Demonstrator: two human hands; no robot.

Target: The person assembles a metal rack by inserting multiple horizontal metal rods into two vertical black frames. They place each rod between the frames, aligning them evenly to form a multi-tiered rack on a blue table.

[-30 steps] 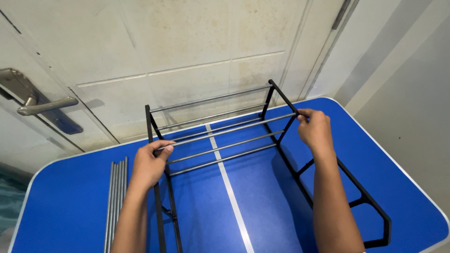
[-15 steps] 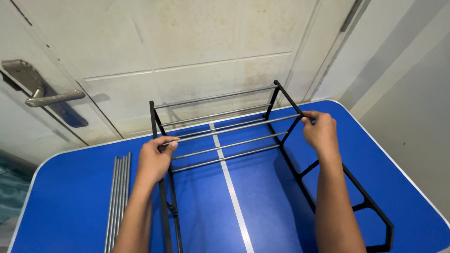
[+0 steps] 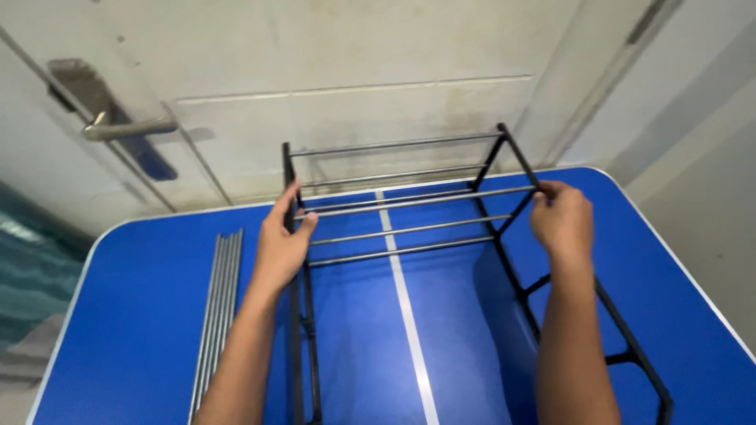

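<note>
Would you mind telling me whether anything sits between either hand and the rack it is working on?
Nothing visible does. The left hand already grips the rack's left side frame, and the right hand holds the right frame where a silver rod meets it.

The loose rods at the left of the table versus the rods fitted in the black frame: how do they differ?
The loose rods lie flat in a bundle on the blue table, pointing away from the camera; the fitted rods run crosswise between the black frame sides, spaced apart. No hand touches the loose rods; the left hand and right hand grip the frame. Both sets are thin grey metal.
</note>
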